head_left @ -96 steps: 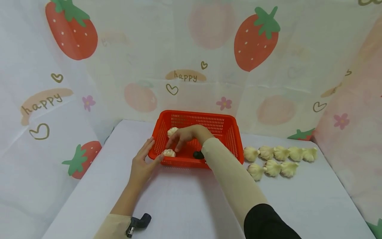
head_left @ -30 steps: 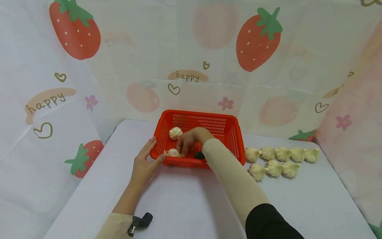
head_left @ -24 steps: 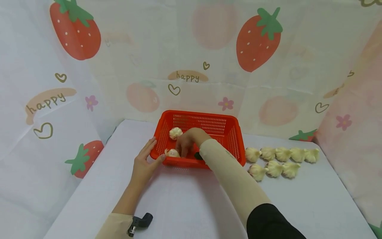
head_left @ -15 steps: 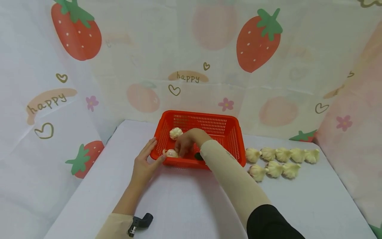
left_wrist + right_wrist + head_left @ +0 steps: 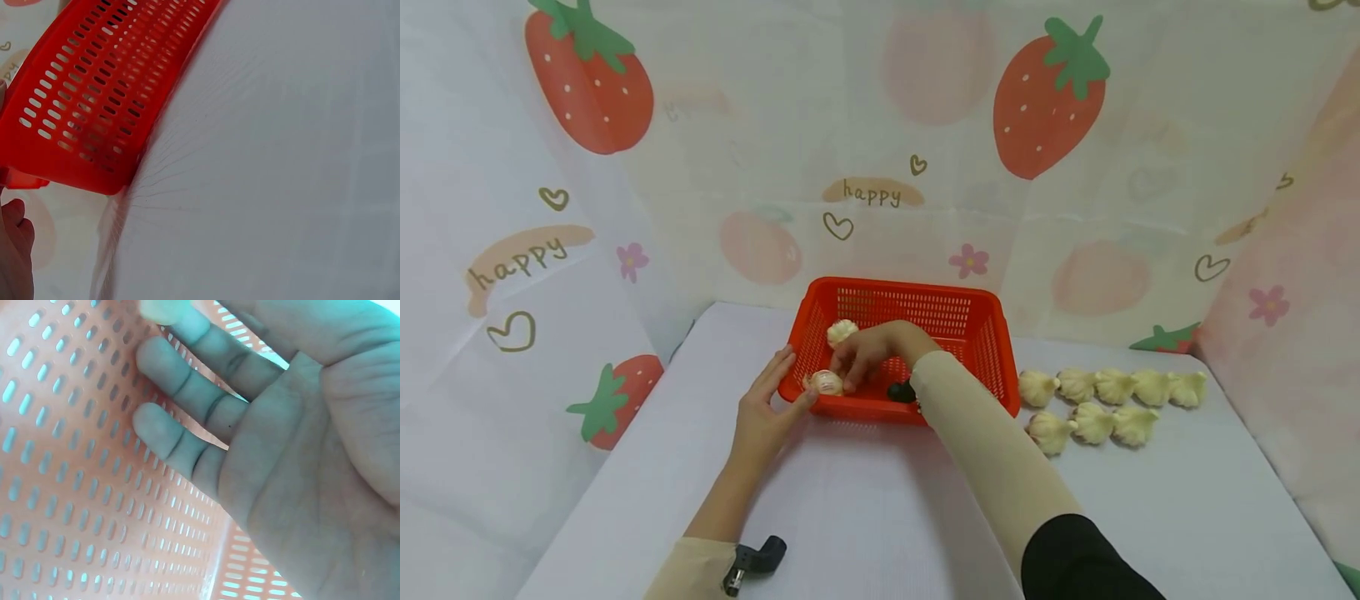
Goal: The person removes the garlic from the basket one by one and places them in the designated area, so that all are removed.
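Note:
My left hand rests on the front left corner of a red plastic basket, with its thumb on the front rim and its fingers along the left side. Inside the basket my right hand pinches a garlic bulb near that corner, on the bulb's right side. In the right wrist view the bulb shows only partly at the fingertips, and the remaining fingers are loosely bent. A second garlic bulb lies behind it in the basket, partly hidden by the right hand.
Several garlic bulbs stand in two rows on the white table, right of the basket. A dark camera piece on the right wrist sits above the basket's front. A patterned cloth wall rises behind the table.
The front bulb has moved slightly left with my right hand since half a second ago, and that hand's fingers have spread. My left hand stays on the basket corner.

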{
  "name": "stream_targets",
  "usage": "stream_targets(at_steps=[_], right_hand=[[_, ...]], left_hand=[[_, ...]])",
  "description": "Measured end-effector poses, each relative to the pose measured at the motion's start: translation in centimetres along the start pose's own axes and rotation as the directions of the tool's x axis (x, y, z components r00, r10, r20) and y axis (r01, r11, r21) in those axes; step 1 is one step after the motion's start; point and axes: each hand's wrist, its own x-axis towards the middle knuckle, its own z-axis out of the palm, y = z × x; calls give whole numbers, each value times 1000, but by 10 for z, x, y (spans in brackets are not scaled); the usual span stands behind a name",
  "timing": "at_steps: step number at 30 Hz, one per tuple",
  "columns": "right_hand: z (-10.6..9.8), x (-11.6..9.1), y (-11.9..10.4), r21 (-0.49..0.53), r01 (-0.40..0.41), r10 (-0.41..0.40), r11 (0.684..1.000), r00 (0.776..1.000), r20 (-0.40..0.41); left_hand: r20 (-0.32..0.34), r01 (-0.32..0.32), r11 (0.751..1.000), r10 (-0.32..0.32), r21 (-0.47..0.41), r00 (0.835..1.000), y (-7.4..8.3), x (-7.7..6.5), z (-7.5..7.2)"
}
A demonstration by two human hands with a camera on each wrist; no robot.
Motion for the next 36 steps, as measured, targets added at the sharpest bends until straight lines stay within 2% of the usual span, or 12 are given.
stream_targets(at_steps=[8, 12, 15, 21, 23, 29, 36], right_hand=[[-1, -5, 3, 92, 11, -11, 996, 1000, -1], [-2, -9, 9, 91, 40, -34, 995, 997, -64], [-5, -17, 11, 55, 75, -66, 996, 987, -150], [-14, -38, 7, 49, 123, -101, 991, 943, -316], [-16, -45, 5, 79, 138, -102, 987, 931, -349], [-21, -71, -5, 74, 173, -123, 982, 888, -443], [-21, -105, -22, 23, 196, -150, 980, 812, -564]], left_hand=[[11, 9, 1000, -9, -9, 1000, 3, 0, 4], [22, 9, 1000, -9, -19, 1000, 4, -1, 7], [30, 4, 1000, -4, -20, 1000, 4, -1, 9], [28, 0, 1000, 0, -14, 1000, 6, -1, 12], [27, 9, 1000, -9, -12, 1000, 5, -1, 12], [14, 17, 1000, -17, -13, 1000, 5, -2, 8], [5, 15, 1000, -15, 6, 1000, 4, -1, 1]])
